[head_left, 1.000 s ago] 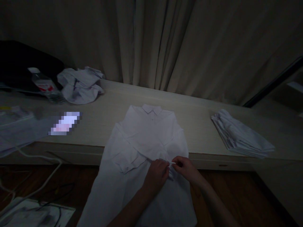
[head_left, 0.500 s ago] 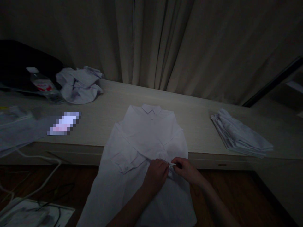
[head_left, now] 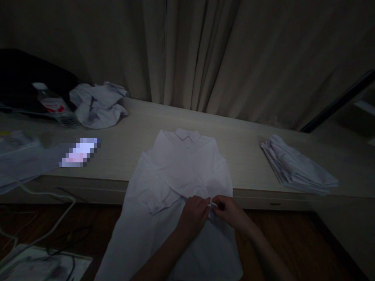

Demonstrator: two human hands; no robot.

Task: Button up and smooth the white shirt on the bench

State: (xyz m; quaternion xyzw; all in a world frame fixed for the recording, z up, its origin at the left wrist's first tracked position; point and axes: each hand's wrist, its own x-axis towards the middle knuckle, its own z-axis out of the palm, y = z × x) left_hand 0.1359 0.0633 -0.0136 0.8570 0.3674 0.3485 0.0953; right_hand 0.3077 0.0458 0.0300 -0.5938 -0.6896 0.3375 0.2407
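A white collared shirt (head_left: 187, 166) lies front up, its collar away from me, draped over the desk edge and down toward me. One sleeve lies folded across the front, with its cuff (head_left: 156, 207) on the left side. My left hand (head_left: 193, 214) is closed on the other sleeve's end near the middle. My right hand (head_left: 227, 211) pinches the same cuff (head_left: 213, 205) from the right, fingertips close to the left hand's. Both hands hide most of that cuff, and a button there cannot be made out.
On the pale desk (head_left: 249, 156) a stack of folded white cloth (head_left: 299, 164) lies right. At left are a crumpled white cloth (head_left: 99, 105), a plastic bottle (head_left: 54, 105), a blurred-out bright rectangle (head_left: 79, 152) and a plastic bag (head_left: 26, 160). White cables (head_left: 55, 193) hang lower left.
My right fingertips have shifted slightly at the cuff, and the white edge between the hands has turned a little. The shirt's body stays in place.
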